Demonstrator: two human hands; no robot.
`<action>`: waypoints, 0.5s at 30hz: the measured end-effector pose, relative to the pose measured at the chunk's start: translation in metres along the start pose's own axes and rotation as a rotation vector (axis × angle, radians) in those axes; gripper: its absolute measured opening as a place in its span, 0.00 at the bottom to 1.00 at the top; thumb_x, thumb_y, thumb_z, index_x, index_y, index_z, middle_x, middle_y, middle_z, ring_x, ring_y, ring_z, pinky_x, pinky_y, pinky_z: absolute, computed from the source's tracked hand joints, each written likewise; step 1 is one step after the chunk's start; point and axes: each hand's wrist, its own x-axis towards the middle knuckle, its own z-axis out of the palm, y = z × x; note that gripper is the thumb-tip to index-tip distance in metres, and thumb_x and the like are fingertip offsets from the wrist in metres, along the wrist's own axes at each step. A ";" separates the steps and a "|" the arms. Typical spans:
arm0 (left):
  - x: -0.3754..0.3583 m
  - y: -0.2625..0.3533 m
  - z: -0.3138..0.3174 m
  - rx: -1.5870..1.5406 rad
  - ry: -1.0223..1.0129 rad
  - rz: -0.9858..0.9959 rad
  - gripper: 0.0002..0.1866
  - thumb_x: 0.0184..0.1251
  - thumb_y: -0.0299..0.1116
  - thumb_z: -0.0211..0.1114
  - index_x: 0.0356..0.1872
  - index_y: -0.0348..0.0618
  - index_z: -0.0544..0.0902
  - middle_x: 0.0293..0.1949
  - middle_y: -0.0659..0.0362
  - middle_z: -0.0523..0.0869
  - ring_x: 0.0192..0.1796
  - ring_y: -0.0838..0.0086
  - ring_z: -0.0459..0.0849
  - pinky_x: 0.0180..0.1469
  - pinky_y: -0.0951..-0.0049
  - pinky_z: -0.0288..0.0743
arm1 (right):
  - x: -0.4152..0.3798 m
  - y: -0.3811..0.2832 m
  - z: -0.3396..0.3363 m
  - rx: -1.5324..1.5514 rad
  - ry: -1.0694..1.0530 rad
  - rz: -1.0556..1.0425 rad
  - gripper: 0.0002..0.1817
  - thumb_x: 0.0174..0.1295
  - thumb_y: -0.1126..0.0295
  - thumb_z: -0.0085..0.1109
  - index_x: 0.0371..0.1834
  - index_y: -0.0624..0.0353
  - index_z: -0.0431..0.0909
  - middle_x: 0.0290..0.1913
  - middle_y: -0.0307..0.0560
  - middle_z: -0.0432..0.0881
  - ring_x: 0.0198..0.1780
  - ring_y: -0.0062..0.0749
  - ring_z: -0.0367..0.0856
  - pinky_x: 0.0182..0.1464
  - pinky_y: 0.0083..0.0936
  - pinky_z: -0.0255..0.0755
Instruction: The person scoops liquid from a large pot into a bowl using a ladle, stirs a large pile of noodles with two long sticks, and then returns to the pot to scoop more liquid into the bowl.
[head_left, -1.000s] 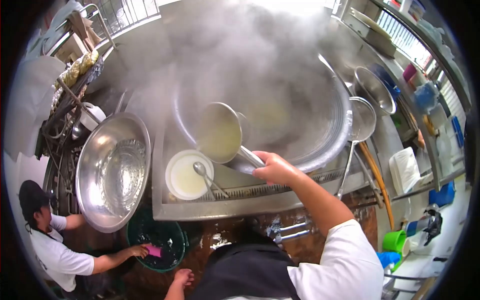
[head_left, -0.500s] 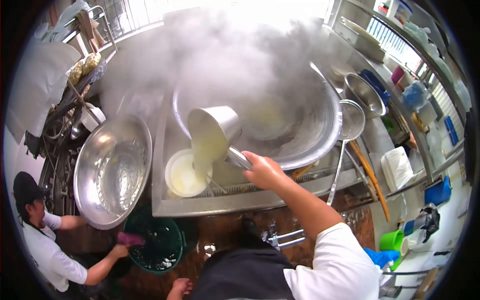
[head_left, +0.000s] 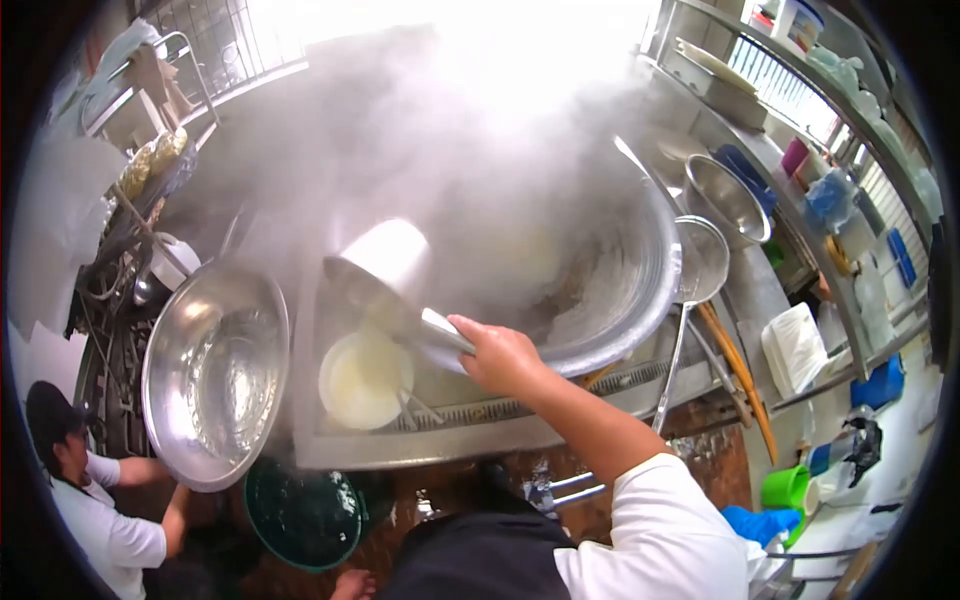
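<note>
My right hand [head_left: 497, 357] is closed round the handle of a large metal dipper [head_left: 385, 265]. The dipper is tilted, and pale yellowish liquid runs from its lip into a white bucket [head_left: 325, 385] standing on the steel counter. A thin handle or rod leans at the bucket's right side. Behind my hand sits a very large metal wok [head_left: 655, 300], its inside mostly hidden by thick steam. Low at the bottom edge, my left hand [head_left: 353, 584] hangs with fingers loosely bent and nothing visible in it; part of it is cut off.
A co-worker [head_left: 100, 510] stands at left by a big steel basin [head_left: 215, 375] and a dark green tub [head_left: 305, 520]. A long-handled strainer [head_left: 703, 260] and wooden poles [head_left: 740, 365] lie right of the wok. A steel bowl [head_left: 728, 200] is farther back. The floor [head_left: 700, 450] looks wet.
My right hand and the dipper have moved left, and the dipper tips further while liquid keeps flowing. The co-worker's hand and a pink item have left the tub.
</note>
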 end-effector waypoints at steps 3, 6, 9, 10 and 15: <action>0.014 -0.009 -0.002 0.045 0.003 0.151 0.19 0.68 0.41 0.53 0.52 0.40 0.80 0.48 0.56 0.84 0.50 0.62 0.81 0.58 0.64 0.69 | 0.036 0.043 -0.005 0.326 -0.006 0.194 0.30 0.54 0.65 0.60 0.64 0.47 0.69 0.49 0.54 0.81 0.51 0.49 0.78 0.54 0.38 0.71; -0.001 0.008 0.002 0.021 0.032 0.061 0.18 0.66 0.40 0.55 0.50 0.39 0.81 0.48 0.54 0.84 0.49 0.63 0.81 0.54 0.65 0.72 | 0.078 0.127 0.001 0.341 0.120 0.384 0.29 0.50 0.65 0.64 0.60 0.46 0.73 0.46 0.53 0.83 0.47 0.45 0.82 0.51 0.34 0.73; -0.002 0.000 0.018 -0.240 0.001 0.003 0.18 0.66 0.39 0.57 0.49 0.38 0.81 0.46 0.53 0.85 0.47 0.64 0.82 0.50 0.66 0.74 | 0.115 0.231 -0.008 0.037 0.180 0.632 0.19 0.55 0.67 0.58 0.52 0.49 0.77 0.42 0.55 0.83 0.44 0.49 0.82 0.47 0.39 0.75; -0.005 -0.001 0.024 -0.253 0.012 -0.015 0.18 0.66 0.39 0.57 0.49 0.38 0.81 0.46 0.53 0.85 0.47 0.64 0.82 0.50 0.66 0.74 | 0.123 0.262 -0.015 -0.043 0.241 0.663 0.15 0.58 0.67 0.54 0.50 0.53 0.78 0.42 0.57 0.83 0.45 0.52 0.82 0.46 0.41 0.75; -0.021 -0.005 0.049 -0.344 0.040 -0.162 0.18 0.67 0.37 0.57 0.51 0.36 0.79 0.45 0.52 0.85 0.46 0.64 0.82 0.49 0.65 0.75 | 0.146 0.365 -0.026 -0.317 0.140 0.828 0.23 0.69 0.56 0.37 0.51 0.60 0.78 0.49 0.59 0.81 0.52 0.53 0.79 0.55 0.44 0.71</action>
